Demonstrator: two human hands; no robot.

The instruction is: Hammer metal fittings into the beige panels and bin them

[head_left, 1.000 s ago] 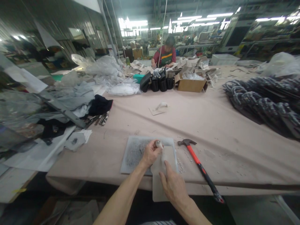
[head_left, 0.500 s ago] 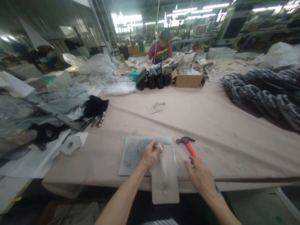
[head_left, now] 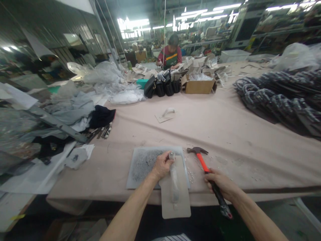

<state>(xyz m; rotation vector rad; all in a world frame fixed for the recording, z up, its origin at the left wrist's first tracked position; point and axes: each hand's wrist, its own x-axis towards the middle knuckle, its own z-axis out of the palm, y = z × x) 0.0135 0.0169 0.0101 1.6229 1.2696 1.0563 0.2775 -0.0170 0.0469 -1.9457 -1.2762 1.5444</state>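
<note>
My left hand [head_left: 163,165] pinches the top end of a plastic-wrapped handle [head_left: 175,184], which lies lengthwise along a flat beige panel [head_left: 185,194]. The panel rests partly over a grey speckled board [head_left: 140,167], and its lower end juts past the table edge. To the right, my right hand [head_left: 219,182] is wrapped around the handle of a claw hammer [head_left: 202,162] with a red neck and dark grip. The hammer's head lies at or just above the table, beside the board. Small white bits [head_left: 191,175] are scattered between board and hammer.
Another beige panel with a handle [head_left: 167,113] lies farther up the cloth-covered table [head_left: 205,127]. Black bags [head_left: 164,86] and a cardboard box [head_left: 199,86] stand behind it. Dark wrapped pieces [head_left: 276,97] are stacked right. A person [head_left: 171,55] works at the far side.
My right hand has closed around the hammer's handle, and the grip end now shows below it. The hammer has shifted only slightly. My left hand keeps its pinch on the wrapped handle.
</note>
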